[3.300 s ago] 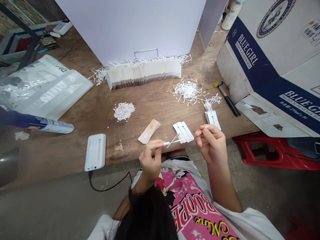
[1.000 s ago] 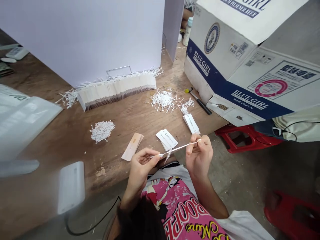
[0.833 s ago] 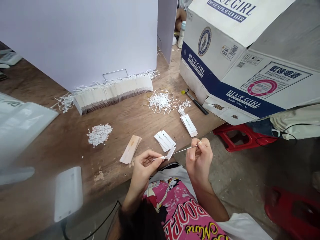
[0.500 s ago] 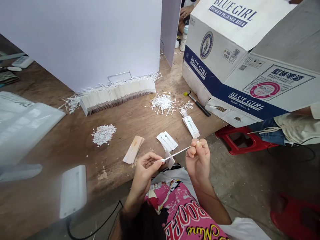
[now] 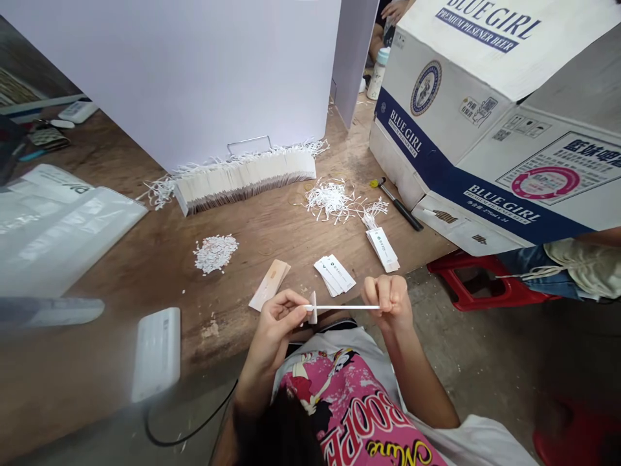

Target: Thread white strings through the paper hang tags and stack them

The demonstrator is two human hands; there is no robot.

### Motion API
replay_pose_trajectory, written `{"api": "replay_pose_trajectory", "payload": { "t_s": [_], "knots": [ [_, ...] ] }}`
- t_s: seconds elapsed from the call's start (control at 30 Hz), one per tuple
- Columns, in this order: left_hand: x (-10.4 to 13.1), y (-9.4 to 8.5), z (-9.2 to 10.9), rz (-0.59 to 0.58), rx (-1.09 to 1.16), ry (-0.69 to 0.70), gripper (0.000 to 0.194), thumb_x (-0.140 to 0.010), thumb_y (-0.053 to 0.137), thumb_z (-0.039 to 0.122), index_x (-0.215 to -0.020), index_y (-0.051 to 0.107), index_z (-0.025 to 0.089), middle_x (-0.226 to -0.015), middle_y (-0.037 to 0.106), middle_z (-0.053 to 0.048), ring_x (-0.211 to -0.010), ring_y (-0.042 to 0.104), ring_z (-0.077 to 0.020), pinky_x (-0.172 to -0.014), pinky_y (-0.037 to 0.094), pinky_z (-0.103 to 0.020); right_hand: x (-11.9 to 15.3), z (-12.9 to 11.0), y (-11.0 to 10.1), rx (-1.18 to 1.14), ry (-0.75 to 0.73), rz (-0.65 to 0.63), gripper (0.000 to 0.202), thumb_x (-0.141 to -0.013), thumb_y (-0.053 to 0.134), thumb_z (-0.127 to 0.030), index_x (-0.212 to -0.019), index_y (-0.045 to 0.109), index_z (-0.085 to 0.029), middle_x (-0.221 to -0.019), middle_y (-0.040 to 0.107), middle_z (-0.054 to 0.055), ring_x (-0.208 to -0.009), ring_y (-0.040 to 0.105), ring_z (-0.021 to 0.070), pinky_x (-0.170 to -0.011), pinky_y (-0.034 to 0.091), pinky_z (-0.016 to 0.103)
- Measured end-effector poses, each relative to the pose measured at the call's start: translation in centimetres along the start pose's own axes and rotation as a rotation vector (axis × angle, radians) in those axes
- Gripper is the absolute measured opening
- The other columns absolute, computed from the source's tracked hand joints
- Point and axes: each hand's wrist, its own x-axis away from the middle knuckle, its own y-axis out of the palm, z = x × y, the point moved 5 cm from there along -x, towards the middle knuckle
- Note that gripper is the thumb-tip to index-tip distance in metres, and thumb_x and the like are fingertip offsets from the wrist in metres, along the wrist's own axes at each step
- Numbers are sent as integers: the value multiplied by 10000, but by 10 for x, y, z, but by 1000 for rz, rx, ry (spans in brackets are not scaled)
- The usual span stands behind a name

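In the head view, the step in hand looked to be pulling a white cord (image 5: 347, 307) taut with one tag (image 5: 314, 317) on it, just below the centre of the frame. The left hand (image 5: 277, 323) pinched one end of the cord between thumb and forefinger, with the tag edge-on just beside the fingertips; the right hand (image 5: 392, 303) was curled closed around the other end, which its fingers hid. The next move seemed to call for a firm grip at both ends and an even pull, so that the thin tag would not crease. Counted, there were two hands, one stretched cord and one tag on it. On the wooden surface (image 5: 262, 226) lay one fanned group of printed tags (image 5: 334, 275) right of centre, several but too overlapped to number, and to its right one stack of strung tags (image 5: 383, 249). Above these was one heap of loose cords (image 5: 330, 199), too tangled to count; left of centre, one mound of small white pieces (image 5: 216, 253); above centre, one long row of packed tags (image 5: 247, 181), beyond counting. One pinkish stack (image 5: 270, 283) lay just above the left hand, one black-handled tool (image 5: 406, 213) right of the cords, one white device (image 5: 156, 353) at lower left and one carton (image 5: 475, 142) at upper right.
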Motion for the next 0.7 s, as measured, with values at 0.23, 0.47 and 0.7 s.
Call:
{"api": "replay_pose_trajectory", "payload": {
  "t_s": [0.23,0.47,0.7],
  "knots": [
    [5,7,14,27,-110,63,142,-674,785,272,-704,696,165,-657,677,-3,-597,598,-92,-575,466,-164,-12,-4,24,232,142,-354,166,-620,854,-292,-584,712,-216,-483,636,3,-398,550,104,-394,425,201],
    [8,14,19,13,-295,161,66,-738,738,242,-770,733,185,-754,730,-27,-700,669,-139,-658,520,-197,-4,4,47,467,400,-350,141,-757,720,-164,-879,654,-186,-721,695,10,-638,665,115,-568,513,200],
    [11,16,17,56,-274,138,89,-723,746,254,-748,728,171,-687,706,-18,-582,622,-100,-531,479,-158,0,12,47,465,416,-331,242,-707,717,-68,-829,549,-192,-704,615,-41,-596,578,59,-546,431,153]
  ]
}}
